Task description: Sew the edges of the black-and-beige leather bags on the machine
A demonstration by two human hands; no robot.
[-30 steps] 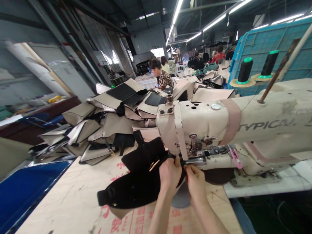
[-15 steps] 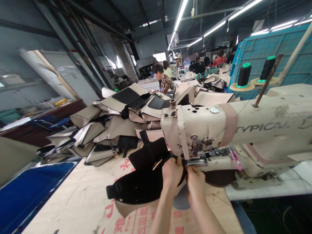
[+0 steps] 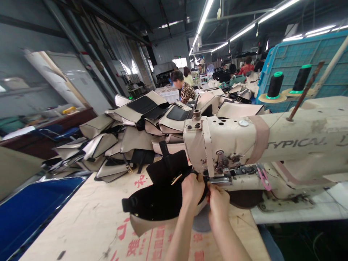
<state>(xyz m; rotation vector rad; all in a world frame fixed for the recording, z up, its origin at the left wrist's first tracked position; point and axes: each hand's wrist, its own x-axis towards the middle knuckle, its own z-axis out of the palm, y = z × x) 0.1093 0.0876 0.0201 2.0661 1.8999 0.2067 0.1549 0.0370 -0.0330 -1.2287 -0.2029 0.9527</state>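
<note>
A handbag (image 3: 160, 199), black inside with a beige outer side, lies on the wooden table beneath the head of a white sewing machine (image 3: 231, 134). My left hand (image 3: 193, 188) is closed on the bag's edge, just left of the needle area. Close beside it, my right hand (image 3: 217, 199) pinches the same edge by the machine's narrow arm. A black flap (image 3: 168, 166) with a strap stands up at the bag's back, and a gold metal bar (image 3: 176, 179) shows near it. The needle and the fingertips are mostly hidden.
Many beige and black bags (image 3: 136, 130) are heaped behind the table (image 3: 103, 217). Black thread spools (image 3: 275, 85) stand above the machine, before a blue crate (image 3: 307, 61). Pink-handled snips (image 3: 263, 177) hang on the machine. A person (image 3: 186, 88) sits beyond the heap.
The bag's left end has shifted slightly up and to the right in view. Both hands keep their hold by the machine. The whole view has moved a little.
</note>
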